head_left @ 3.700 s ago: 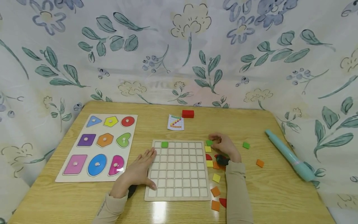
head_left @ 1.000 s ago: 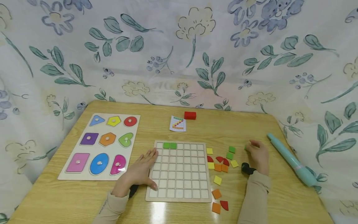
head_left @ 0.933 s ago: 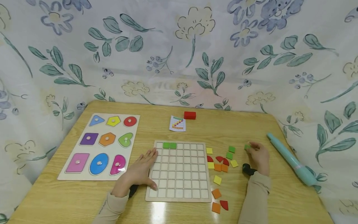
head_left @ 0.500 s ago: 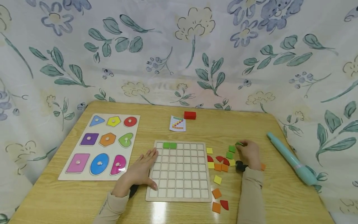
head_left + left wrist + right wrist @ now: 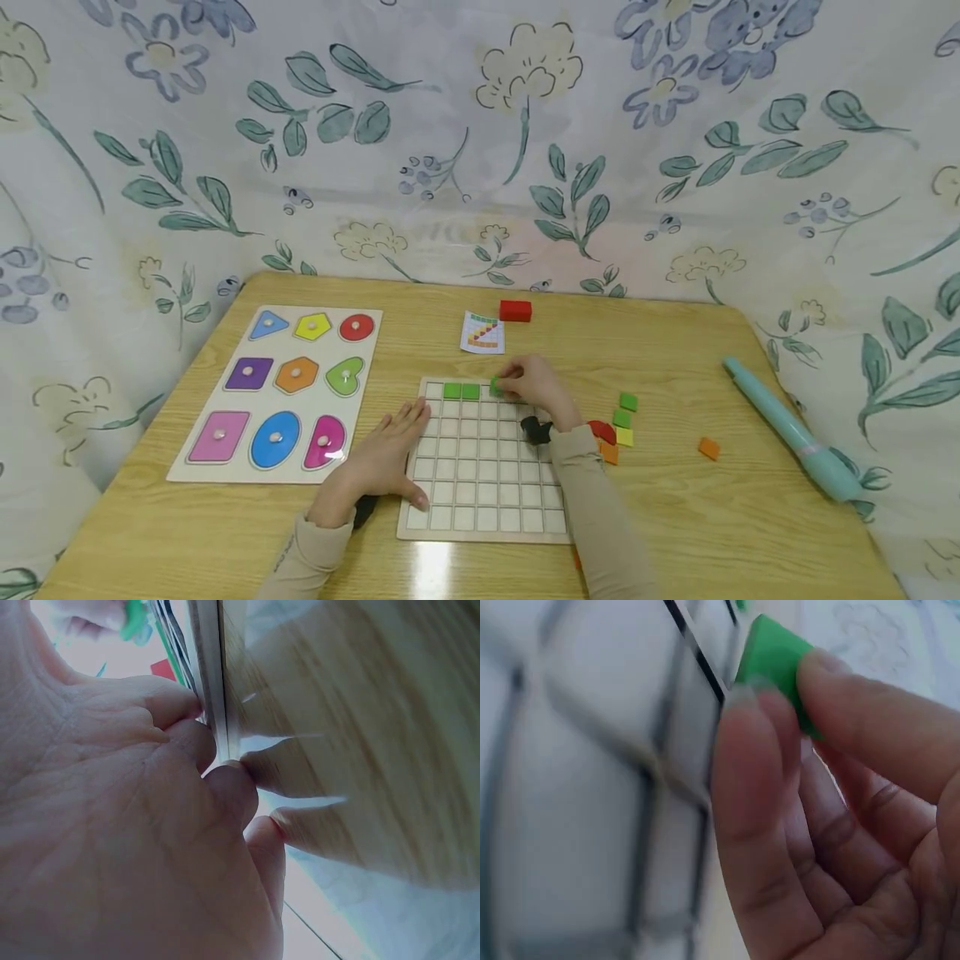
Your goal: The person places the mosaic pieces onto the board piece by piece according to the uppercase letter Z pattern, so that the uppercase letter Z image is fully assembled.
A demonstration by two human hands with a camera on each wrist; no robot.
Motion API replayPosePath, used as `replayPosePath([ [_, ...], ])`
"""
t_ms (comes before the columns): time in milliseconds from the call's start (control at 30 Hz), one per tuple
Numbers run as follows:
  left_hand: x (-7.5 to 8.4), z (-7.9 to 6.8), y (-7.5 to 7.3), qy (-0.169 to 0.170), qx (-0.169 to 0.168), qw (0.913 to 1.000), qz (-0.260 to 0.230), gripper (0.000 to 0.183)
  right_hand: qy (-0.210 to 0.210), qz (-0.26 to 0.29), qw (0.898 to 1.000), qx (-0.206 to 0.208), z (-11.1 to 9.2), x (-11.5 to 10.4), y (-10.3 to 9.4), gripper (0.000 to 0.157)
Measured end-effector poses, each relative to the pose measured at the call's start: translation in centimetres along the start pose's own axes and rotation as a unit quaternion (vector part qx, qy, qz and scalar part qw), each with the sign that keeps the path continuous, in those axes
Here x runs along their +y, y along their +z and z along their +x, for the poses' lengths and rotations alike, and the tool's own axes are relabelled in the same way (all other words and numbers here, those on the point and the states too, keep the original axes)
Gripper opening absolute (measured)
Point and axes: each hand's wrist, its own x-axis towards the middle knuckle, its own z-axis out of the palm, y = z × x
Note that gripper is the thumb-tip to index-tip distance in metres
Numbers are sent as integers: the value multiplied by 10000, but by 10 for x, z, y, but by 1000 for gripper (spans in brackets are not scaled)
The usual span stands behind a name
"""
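Note:
A light wooden grid board lies on the table, with two green square tiles side by side in its far row. Over that row, to the right of those tiles, my right hand pinches another green tile between thumb and fingertips; in the right wrist view it is tilted above the grid. My left hand rests along the board's left edge, fingers extended and thumb spread. In the left wrist view, that hand's fingertips touch the board's edge. My right sleeve hides part of the board's right side.
Right of the board lie loose green tiles, a yellow tile, red pieces and an orange tile. Behind it are a pattern card and red block. A shape puzzle sits left, a teal tube right.
My right hand picked up a green tile from the table's right side and carried it left over the board's far row. Earlier, a second green tile joined the first there. My left hand stayed put.

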Motion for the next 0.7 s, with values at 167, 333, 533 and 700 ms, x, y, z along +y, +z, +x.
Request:
replayPosePath([
  [167, 0, 0, 1, 16, -27, 10000, 41, 131, -248, -598, 9975, 277, 5, 1, 20, 10],
  [333, 0, -1, -2, 39, 31, 10000, -23, 131, -439, -522, 9968, 409, 5, -2, 25, 7],
  [533, 2, 0, -1, 79, 8, 9999, -61, 130, -319, -140, 9988, 336, 3, 7, 17, 18],
  [700, -2, 2, 3, 42, 32, 10000, 9, 131, -148, 417, 9968, 666, -7, 25, -18, 28],
])
